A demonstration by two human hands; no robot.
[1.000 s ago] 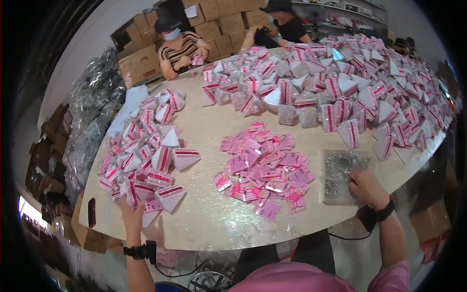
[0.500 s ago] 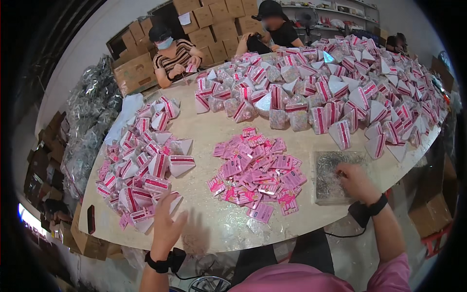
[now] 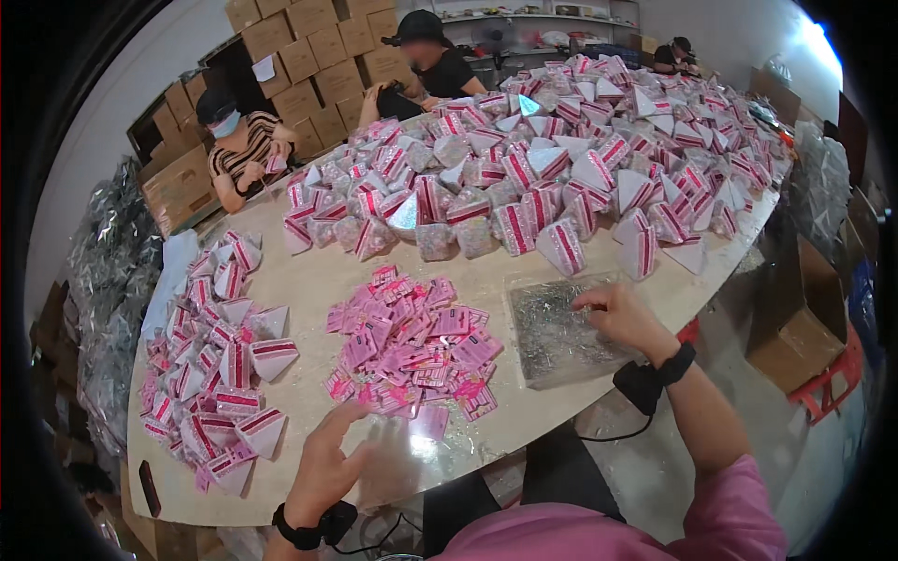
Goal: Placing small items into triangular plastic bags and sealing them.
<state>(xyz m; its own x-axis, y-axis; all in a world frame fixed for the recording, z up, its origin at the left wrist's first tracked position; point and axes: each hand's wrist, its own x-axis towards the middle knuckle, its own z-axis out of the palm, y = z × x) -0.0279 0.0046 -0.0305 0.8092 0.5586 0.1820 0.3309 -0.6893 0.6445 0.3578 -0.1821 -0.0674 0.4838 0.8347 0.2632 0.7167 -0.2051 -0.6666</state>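
Observation:
My right hand (image 3: pixel 625 321) is over a shallow clear tray (image 3: pixel 526 372) holding a tangle of fine silvery strands (image 3: pixel 552 327). Its fingers are bent inward with the tips close together; whatever they may pinch is too small to make out. My left hand (image 3: pixel 327 463) hovers above the near table edge, fingers apart and nothing in it. Just beyond it lies a heap of small pink printed cards (image 3: pixel 412 341). On its left is a pile of white wedge-shaped packs with pink glittery bands (image 3: pixel 234 365).
A large mound of similar wedge packs (image 3: pixel 533 168) covers the table's far side. A dark phone (image 3: pixel 148 488) lies at the left edge. People sit across the table (image 3: pixel 449 266). Cartons (image 3: pixel 318 56) are stacked behind, and an open box (image 3: pixel 800 318) stands at right.
The view has swung right, so the table appears farther left. My left hand has moved away from the left pile toward the pink cards. My right hand stays over the tray.

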